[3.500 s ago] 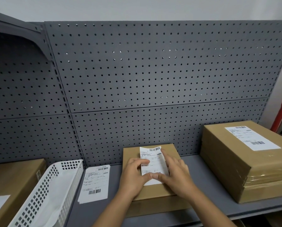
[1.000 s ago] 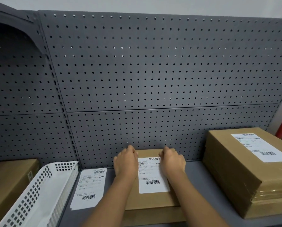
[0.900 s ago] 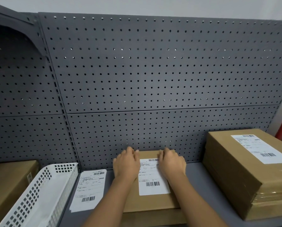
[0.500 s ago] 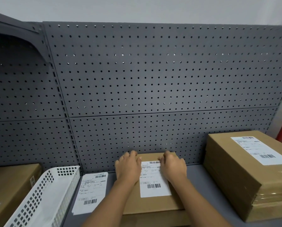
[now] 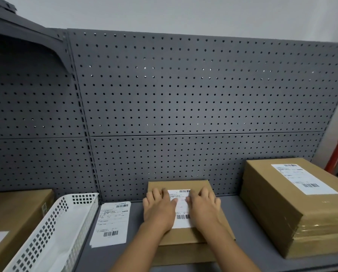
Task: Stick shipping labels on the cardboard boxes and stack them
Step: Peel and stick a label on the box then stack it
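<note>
Since the earlier frames the label (image 5: 181,209) has been laid flat and both palms drawn in over its side edges. The left hand (image 5: 159,210) and right hand (image 5: 203,210) are spread flat, nothing gripped, pressing down on the small cardboard box (image 5: 185,235) at lower centre of the frame. The box is judged light and stiff, its faces smooth; it would best be taken by its two side walls. A labelled stack (image 5: 293,205) waits at lower right
</note>
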